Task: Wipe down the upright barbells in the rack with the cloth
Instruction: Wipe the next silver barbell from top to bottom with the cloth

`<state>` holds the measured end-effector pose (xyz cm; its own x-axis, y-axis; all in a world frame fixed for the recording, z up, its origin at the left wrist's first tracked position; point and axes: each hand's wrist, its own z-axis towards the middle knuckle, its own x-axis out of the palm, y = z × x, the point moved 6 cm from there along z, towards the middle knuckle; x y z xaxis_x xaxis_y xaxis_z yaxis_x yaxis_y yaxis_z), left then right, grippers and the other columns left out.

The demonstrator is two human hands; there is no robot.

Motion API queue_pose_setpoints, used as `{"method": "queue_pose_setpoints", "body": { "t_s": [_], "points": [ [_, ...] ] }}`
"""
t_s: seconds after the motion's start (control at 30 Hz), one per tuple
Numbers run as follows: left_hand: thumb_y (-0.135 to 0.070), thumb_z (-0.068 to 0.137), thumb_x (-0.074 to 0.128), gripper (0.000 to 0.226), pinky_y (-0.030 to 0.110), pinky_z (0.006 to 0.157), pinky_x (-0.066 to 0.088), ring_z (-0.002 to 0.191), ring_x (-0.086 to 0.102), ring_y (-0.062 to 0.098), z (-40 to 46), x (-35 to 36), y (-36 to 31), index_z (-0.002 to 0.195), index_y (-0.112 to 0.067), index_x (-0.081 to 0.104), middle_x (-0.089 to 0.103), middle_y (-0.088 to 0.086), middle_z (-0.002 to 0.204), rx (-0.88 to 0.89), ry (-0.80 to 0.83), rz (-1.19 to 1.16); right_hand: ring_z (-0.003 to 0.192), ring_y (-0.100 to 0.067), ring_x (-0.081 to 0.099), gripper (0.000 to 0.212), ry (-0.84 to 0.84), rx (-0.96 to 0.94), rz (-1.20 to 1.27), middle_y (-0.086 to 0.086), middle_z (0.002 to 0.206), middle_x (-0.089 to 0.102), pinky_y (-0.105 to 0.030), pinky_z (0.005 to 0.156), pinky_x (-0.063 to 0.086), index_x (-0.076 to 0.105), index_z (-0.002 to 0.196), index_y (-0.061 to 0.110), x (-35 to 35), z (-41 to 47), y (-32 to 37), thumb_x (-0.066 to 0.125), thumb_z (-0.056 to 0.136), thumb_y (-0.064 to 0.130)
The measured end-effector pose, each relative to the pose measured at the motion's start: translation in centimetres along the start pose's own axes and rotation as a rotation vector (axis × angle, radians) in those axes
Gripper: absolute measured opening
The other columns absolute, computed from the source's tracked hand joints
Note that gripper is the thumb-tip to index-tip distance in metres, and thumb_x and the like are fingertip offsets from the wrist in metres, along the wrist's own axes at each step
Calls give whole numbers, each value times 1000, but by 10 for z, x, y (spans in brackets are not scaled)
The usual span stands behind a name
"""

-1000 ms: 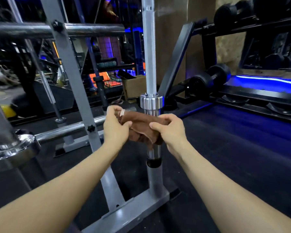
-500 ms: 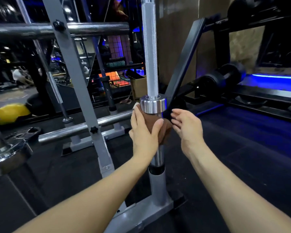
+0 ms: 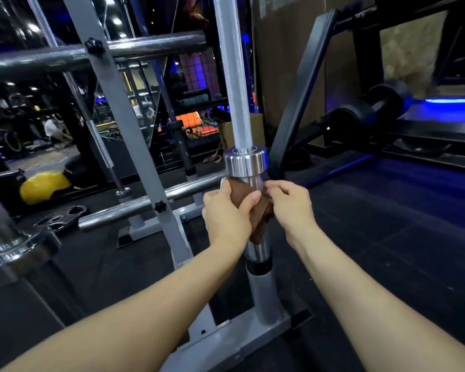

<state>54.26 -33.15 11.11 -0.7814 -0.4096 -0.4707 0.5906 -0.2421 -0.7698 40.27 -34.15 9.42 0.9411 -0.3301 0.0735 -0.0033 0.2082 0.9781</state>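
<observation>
Left hand (image 3: pixel 227 213) grips brown cloth (image 3: pixel 255 210) wrapped round barbell (image 3: pixel 232 76) sleeve just under collar. Right hand (image 3: pixel 290 205) has closed back in, fingertips now pinching cloth's far edge; half second ago it hung off, fingers loose. Likely tightening wrap before stroke down sleeve. Barbell upright in rack (image 3: pixel 255 335) socket. Grey rack post (image 3: pixel 124 124) close left, horizontal bar (image 3: pixel 145 202) behind; yellow ball (image 3: pixel 42 185) well apart.

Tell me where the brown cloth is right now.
In the head view, centre frame, the brown cloth is wrapped around the upright barbell just below its chrome collar, gripped between the left hand and right hand.
</observation>
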Motion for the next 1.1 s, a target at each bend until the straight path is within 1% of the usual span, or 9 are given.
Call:
{"method": "queue_pose_setpoints", "body": {
  "t_s": [0.17, 0.33, 0.43, 0.57, 0.7, 0.77, 0.93, 1.0, 1.1],
  "points": [
    [-47, 79, 67, 42, 42, 78, 53, 89, 63, 28, -2, 5, 8, 108, -17, 61, 63, 10, 98, -24, -15, 20, 105, -20, 63, 28, 48, -32, -38, -2, 107, 70, -41, 98, 48, 72, 106, 16, 0, -3, -10, 50, 91, 7],
    [-49, 77, 70, 41, 43, 83, 53, 91, 63, 25, 2, -2, 3, 106, -22, 63, 64, 8, 101, -30, 88, 60, 103, -21, 64, 32, 60, -13, -71, -2, 105, 72, -43, 97, 48, 74, 103, 20, 3, -6, -5, 46, 89, 10],
    [-45, 76, 72, 32, 43, 82, 54, 86, 66, 22, 7, -10, -8, 95, -20, 67, 67, 7, 97, -31, 94, -15, 103, -24, 64, 32, 71, -26, -103, -4, 105, 72, -41, 96, 49, 74, 102, 17, 2, -6, 2, 45, 90, 9],
    [-62, 60, 64, 52, 43, 81, 55, 86, 66, 22, 7, -4, -8, 94, -23, 67, 66, 9, 98, -18, 91, -48, 104, -23, 63, 32, 71, -19, -105, -4, 107, 71, -39, 97, 48, 73, 105, 18, 1, -3, -3, 46, 90, 8],
    [-69, 53, 61, 67, 44, 83, 55, 88, 67, 24, -6, 8, 14, 102, -24, 65, 65, 9, 104, -64, 153, -24, 100, -22, 66, 33, 84, -29, -75, 1, 100, 73, -45, 94, 50, 72, 84, 38, 5, -6, -13, 45, 80, 22],
    [-63, 61, 67, 58, 43, 83, 55, 87, 67, 24, -4, 8, 13, 102, -22, 66, 66, 9, 104, -64, 183, 19, 100, -23, 66, 35, 97, -21, -64, 1, 100, 74, -46, 94, 50, 73, 80, 41, 5, -4, -10, 42, 72, 26],
    [-34, 77, 76, 31, 26, 71, 52, 79, 66, 14, 7, -9, -4, 97, -11, 70, 72, 4, 89, -62, 191, -38, 100, -25, 65, 35, 96, -24, -99, -4, 100, 73, -44, 94, 50, 76, 90, 23, 3, -3, 2, 45, 86, 7],
    [-39, 74, 78, 35, 27, 71, 52, 79, 66, 14, 10, -7, -5, 96, -13, 70, 70, 5, 92, -44, 159, -77, 104, -23, 64, 32, 79, -11, -81, -5, 105, 72, -43, 97, 49, 75, 101, 17, 2, 2, -2, 47, 88, 7],
    [-59, 59, 69, 54, 39, 81, 55, 88, 66, 21, 2, 8, 15, 98, -22, 65, 66, 7, 102, -52, 158, -15, 107, -19, 63, 31, 94, -6, -48, -1, 110, 71, -42, 99, 48, 71, 110, 19, 3, 2, -13, 49, 90, 10]
  ]
}}
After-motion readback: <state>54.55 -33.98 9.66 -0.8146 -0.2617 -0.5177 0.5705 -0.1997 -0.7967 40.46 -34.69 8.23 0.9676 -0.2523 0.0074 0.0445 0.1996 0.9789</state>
